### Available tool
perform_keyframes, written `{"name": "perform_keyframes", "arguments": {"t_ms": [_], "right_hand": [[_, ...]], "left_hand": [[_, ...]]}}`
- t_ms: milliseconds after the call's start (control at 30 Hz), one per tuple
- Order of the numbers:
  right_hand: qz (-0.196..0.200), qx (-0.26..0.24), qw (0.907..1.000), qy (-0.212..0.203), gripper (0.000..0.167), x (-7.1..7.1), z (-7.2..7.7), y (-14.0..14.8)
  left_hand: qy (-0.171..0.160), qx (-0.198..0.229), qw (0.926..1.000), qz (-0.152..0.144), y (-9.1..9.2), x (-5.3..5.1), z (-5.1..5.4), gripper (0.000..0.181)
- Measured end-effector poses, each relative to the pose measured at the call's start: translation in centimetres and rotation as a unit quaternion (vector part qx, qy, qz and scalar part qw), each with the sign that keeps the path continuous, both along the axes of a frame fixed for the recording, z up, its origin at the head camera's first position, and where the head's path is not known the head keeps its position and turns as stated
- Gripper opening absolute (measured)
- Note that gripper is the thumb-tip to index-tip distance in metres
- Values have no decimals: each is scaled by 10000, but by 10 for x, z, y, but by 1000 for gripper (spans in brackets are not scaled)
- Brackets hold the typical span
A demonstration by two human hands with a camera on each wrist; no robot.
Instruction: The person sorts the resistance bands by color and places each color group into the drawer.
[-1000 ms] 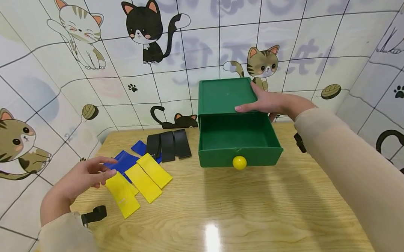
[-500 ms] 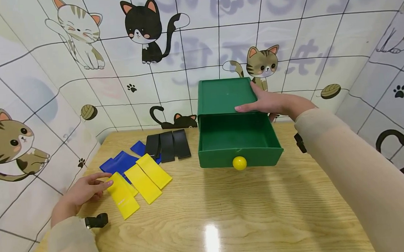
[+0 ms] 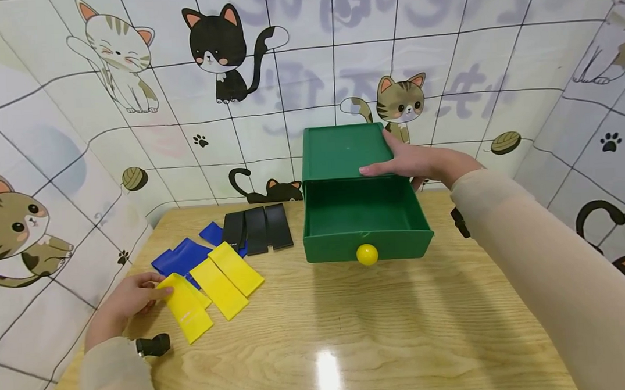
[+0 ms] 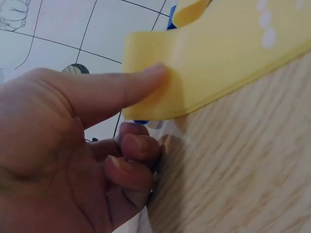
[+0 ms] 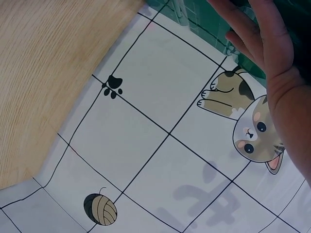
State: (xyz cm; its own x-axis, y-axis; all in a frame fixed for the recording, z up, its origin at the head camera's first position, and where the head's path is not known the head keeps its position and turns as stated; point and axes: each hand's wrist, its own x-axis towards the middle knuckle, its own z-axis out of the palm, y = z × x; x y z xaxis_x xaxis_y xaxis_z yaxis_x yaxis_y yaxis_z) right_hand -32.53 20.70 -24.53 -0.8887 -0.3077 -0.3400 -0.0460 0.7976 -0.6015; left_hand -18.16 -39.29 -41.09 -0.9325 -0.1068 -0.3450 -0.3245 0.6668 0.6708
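Observation:
At the left of the table my left hand [image 3: 131, 297] pinches the near-left yellow resistance band [image 3: 188, 317] by its far end. In the left wrist view the thumb lies on top of that band [image 4: 214, 63], with the fingers curled beneath; its end is lifted slightly. My right hand [image 3: 418, 159] rests on the right edge of a green drawer box [image 3: 342, 153], thumb on top and fingers down the side. Its drawer [image 3: 330, 250] is pulled out, bare inside, with a yellow ball knob [image 3: 367, 255]. In the right wrist view the hand's fingers [image 5: 269, 29] look straight.
More yellow bands [image 3: 219, 289] lie right of the pinched one. Blue bands [image 3: 181, 256] and black bands [image 3: 256, 229] lie behind them. A cat-printed wall covering [image 3: 317, 61] closes off the back and sides of the wooden table [image 3: 402, 330].
My left hand has come down and right onto the yellow band and now pinches its end. The right hand stays on the box. The head view has shifted slightly.

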Motion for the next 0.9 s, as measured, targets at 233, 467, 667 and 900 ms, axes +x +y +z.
{"name": "perform_keyframes", "arguments": {"t_ms": [233,467,667,900], "right_hand": [[-24,1,10000,10,134,0,0,-2],[27,87,10000,10,132,-1,1,-1],[7,56,10000,-21,132,-1,1,0],[12,53,10000,-1,132,0,1,0]], "left_hand": [[166,72,9996,-193,-3,10,18,54],[694,-129,9970,-329,11,18,57,64],[1323,-180,9909,-192,29,25,86,61],[2175,-127,9759,-86,55,32,109,48]]}}
